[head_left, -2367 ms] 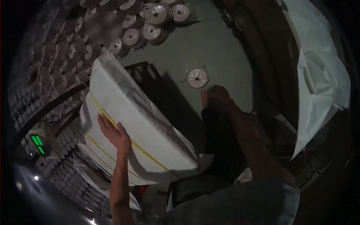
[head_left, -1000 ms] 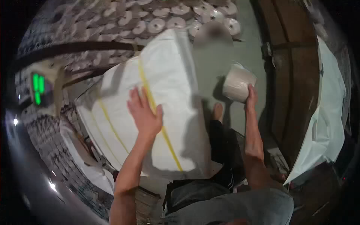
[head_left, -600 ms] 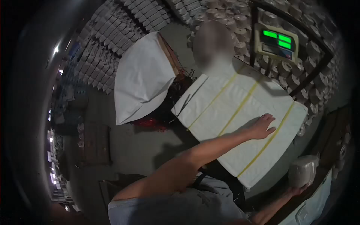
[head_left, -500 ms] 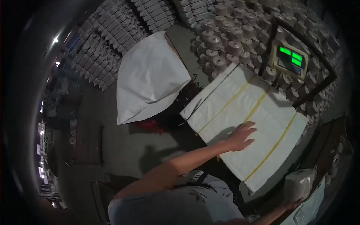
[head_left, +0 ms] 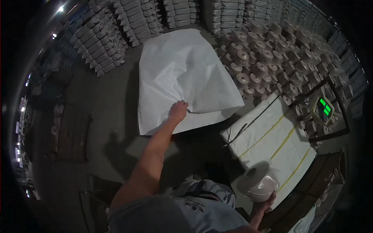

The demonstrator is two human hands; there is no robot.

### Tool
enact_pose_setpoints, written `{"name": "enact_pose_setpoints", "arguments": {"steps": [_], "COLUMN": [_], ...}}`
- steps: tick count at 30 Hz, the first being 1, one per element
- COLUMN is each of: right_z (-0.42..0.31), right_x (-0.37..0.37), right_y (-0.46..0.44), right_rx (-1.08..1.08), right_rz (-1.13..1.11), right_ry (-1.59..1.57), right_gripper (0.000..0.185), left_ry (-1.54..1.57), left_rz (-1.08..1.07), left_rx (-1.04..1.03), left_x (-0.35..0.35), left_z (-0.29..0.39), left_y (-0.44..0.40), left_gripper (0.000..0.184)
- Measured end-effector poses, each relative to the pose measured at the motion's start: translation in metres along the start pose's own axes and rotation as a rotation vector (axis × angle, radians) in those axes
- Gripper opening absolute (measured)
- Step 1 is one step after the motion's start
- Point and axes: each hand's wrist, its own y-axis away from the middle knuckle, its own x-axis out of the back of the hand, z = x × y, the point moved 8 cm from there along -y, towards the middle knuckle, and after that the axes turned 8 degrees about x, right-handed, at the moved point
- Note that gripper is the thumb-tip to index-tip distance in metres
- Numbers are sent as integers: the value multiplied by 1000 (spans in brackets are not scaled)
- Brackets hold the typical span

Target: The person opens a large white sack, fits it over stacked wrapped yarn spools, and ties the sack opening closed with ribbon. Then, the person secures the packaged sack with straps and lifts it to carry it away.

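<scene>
My left hand point(head_left: 178, 111) is closed on the near part of a large white woven sack point(head_left: 163, 73), and creases run out from the fingers. My right hand point(head_left: 266, 203) holds a yarn cone point(head_left: 268, 186) from beneath; clear plastic appears to wrap it, and its dark hollow end faces up and left. The cone is above the near edge of a white sheet with yellow stripes point(head_left: 268, 134), which lies over a flat raised surface. What is under the white sack is hidden.
A scale display point(head_left: 325, 110) with green digits stands in a dark frame at the right. Many yarn cones point(head_left: 259, 70) are piled behind it. Stacked white bundles point(head_left: 136, 19) line the back. A brown cart or crate point(head_left: 72, 136) sits at left, and an open box point(head_left: 311, 190) at right.
My left hand has moved from the striped sheet to the white sack and closed on it. My right hand has brought the yarn cone up and left from the box side. The view has turned.
</scene>
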Motion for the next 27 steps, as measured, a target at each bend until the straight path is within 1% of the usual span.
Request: {"name": "enact_pose_setpoints", "arguments": {"steps": [1,2,3,4,5,7,8,9,10,11,12,13,15,17,18,19,20,21,22,23,24,25,27], "right_z": [19,45,72,99,126,184,212,239,261,309,357,373,372,354,341,326,310,303,303,305,302,289,253], "right_x": [-30,-67,-109,-147,-185,-263,-311,-364,-427,-464,-502,-535,-586,-607,-611,-614,-613,-604,-587,-569,-551,-548,-606], "right_y": [-9,-17,-22,-24,-23,-32,-33,-29,-28,-49,-69,-77,-80,-87,-93,-96,-97,-94,-91,-79,-52,-12,58], "right_rx": [-7,-56,-104,-181,-259,-415,-510,-606,-623,-656,-688,-623,-455,-228,-87,91,315,469,507,380,103,-288,-721], "right_rz": [-11,-183,-360,-404,-447,-573,-583,-580,-607,-680,-754,-799,-883,-1014,-1080,-1163,-1245,-1329,-1457,-1696,-2022,-2291,-2158], "right_ry": [7,73,135,127,121,84,-2,-89,-153,-190,-226,-136,164,546,756,995,1307,1694,2063,2343,2432,2194,1417], "right_gripper": [74,75,75,74,73,71,71,71,70,69,69,67,63,60,58,56,55,53,52,50,49,48,36], "left_ry": [45,42,192,341,338,468,467,521,575,573,639,712,767,729,790,844,902,907,863,798,732,738,875], "left_rz": [-119,-118,-68,-14,-6,-17,-9,41,92,102,32,-47,-363,-334,-394,-452,-477,-480,-612,-700,-783,-782,-81], "left_rx": [-71,-57,-7,43,56,138,158,123,85,94,62,32,53,33,59,80,48,37,73,18,-42,-54,12], "left_x": [-12,-7,10,29,50,103,131,163,188,202,206,201,170,122,122,122,91,88,77,56,35,36,96], "left_z": [-14,-23,-26,-28,-27,-26,-23,-16,-11,-10,-6,-4,-5,-26,-32,-39,-40,-42,-43,-45,-47,-53,-103], "left_y": [-8,-13,-23,-32,-42,-64,-71,-74,-78,-84,-87,-82,-64,-44,-38,-34,-32,-29,-24,-22,-20,-17,-35], "left_gripper": [32,32,27,22,22,22,22,21,21,21,22,25,29,32,32,32,34,34,36,40,46,46,58]}}
